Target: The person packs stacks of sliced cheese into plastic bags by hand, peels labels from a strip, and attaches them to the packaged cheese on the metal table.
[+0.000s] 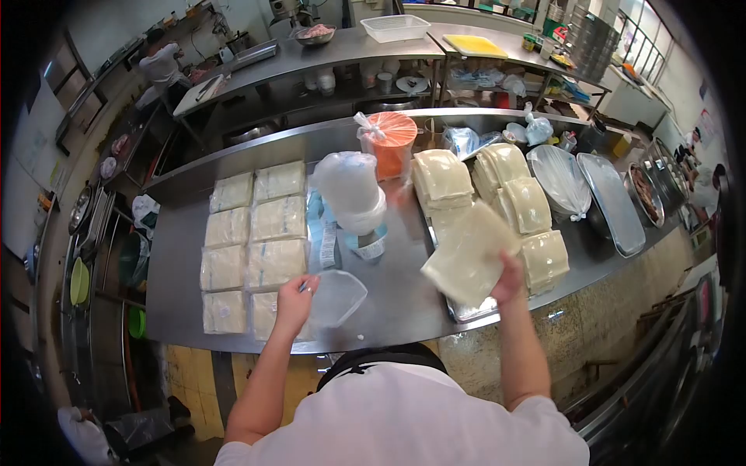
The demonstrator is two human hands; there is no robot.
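Observation:
My left hand (298, 301) is closed on the edge of a clear plastic bag (339, 299), which spreads out to its right above the steel table. My right hand (509, 281) grips the corner of a stack of thin, pale square dough sheets (468, 252), slightly blurred and tilted over a metal tray (474, 312). More dough sheets (443, 177) lie in draped piles on and beside that tray. To the left, two columns of bagged dough sheets (278, 217) lie flat; my left forearm partly covers the nearest ones.
A bulky clear plastic bundle (347, 186) and an orange container (391, 140) stand mid-table. Right of the piles are a plastic-covered bowl (558, 179) and an oblong tray (611, 202). A raised steel edge (256, 147) runs along the back. Another person (162, 66) works far left.

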